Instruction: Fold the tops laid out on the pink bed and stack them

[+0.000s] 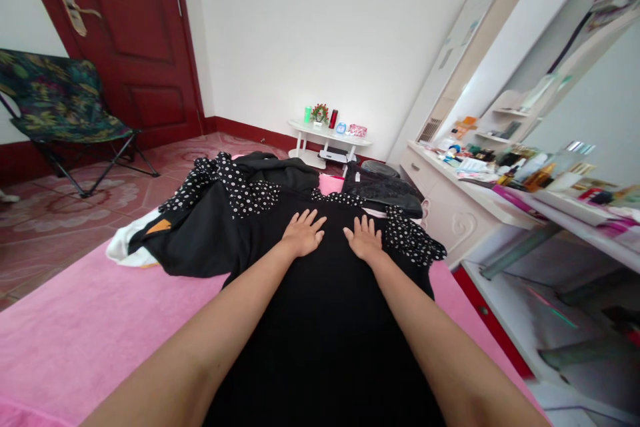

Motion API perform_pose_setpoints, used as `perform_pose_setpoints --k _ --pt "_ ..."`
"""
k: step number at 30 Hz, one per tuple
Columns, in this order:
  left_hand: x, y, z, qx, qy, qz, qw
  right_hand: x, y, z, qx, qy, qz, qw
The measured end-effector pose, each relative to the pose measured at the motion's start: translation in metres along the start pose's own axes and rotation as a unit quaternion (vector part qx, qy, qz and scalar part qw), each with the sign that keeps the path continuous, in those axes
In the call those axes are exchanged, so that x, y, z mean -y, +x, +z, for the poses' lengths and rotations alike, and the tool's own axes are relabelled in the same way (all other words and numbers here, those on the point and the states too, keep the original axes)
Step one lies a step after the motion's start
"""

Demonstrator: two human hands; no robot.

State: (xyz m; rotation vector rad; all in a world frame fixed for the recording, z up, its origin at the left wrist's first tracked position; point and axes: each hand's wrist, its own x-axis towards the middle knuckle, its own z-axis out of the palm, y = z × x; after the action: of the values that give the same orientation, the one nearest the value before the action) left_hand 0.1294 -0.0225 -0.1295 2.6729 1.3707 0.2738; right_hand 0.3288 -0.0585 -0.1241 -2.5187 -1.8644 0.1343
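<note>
A black garment (335, 307) with dotted sleeves and a dotted collar lies spread out over a pink bed cover (120, 327). My left hand (303, 233) rests flat on its upper left part, fingers spread. On the upper right part lies my right hand (365, 237), palm down with its fingers apart. The right dotted sleeve (413, 240) is just beyond my right hand. To the left, the other dotted sleeve (240, 190) overlaps a heap of dark clothes (200, 240). Neither hand grips the cloth.
Folded black clothes (385, 190) lie at the bed's far end. Behind stands a small white table (327, 134) with bottles and a plant. A dressing table (450, 193) crowded with cosmetics runs along the right. A patterned folding chair (65, 103) stands at the left by a red door (130, 27).
</note>
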Motion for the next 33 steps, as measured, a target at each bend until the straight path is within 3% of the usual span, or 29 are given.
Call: perform_pose_setpoints --k 3,6,10,14,16,17,19,21,23,28,33 --pt "-0.006 -0.004 -0.003 0.032 0.000 -0.018 0.999 0.000 -0.038 0.007 -0.028 -0.007 -0.055 0.998" --pt "-0.013 -0.022 -0.008 0.058 -0.006 -0.015 0.998 -0.012 -0.068 0.012 -0.057 -0.017 -0.080 0.995" --pt "-0.012 -0.078 -0.030 0.141 -0.029 0.060 0.988 -0.022 -0.085 0.013 -0.080 -0.020 -0.076 0.994" --pt "0.006 -0.149 -0.071 0.209 -0.094 0.170 0.958 -0.022 -0.086 0.015 -0.088 -0.016 -0.078 0.993" --pt "0.019 -0.180 -0.090 0.175 -0.131 0.175 0.960 -0.021 -0.085 0.016 -0.094 -0.013 -0.081 0.992" --pt "0.025 -0.193 -0.097 0.135 -0.131 0.145 0.972 -0.021 -0.085 0.016 -0.097 -0.012 -0.083 0.992" --pt "0.037 -0.212 -0.106 0.047 -0.087 0.038 0.994 -0.022 -0.084 0.016 -0.102 -0.008 -0.086 0.991" --pt "0.046 -0.224 -0.106 -0.005 -0.033 -0.061 0.998 -0.023 -0.083 0.017 -0.103 -0.006 -0.087 0.991" --pt "0.050 -0.231 -0.102 -0.013 -0.011 -0.109 0.994 -0.023 -0.083 0.017 -0.104 -0.003 -0.086 0.991" --pt "0.044 -0.231 -0.088 0.001 0.083 -0.147 0.986 -0.023 -0.083 0.017 -0.103 0.001 -0.087 0.991" --pt "0.031 -0.227 -0.086 0.012 0.149 -0.097 0.984 -0.024 -0.083 0.017 -0.107 0.000 -0.087 0.990"
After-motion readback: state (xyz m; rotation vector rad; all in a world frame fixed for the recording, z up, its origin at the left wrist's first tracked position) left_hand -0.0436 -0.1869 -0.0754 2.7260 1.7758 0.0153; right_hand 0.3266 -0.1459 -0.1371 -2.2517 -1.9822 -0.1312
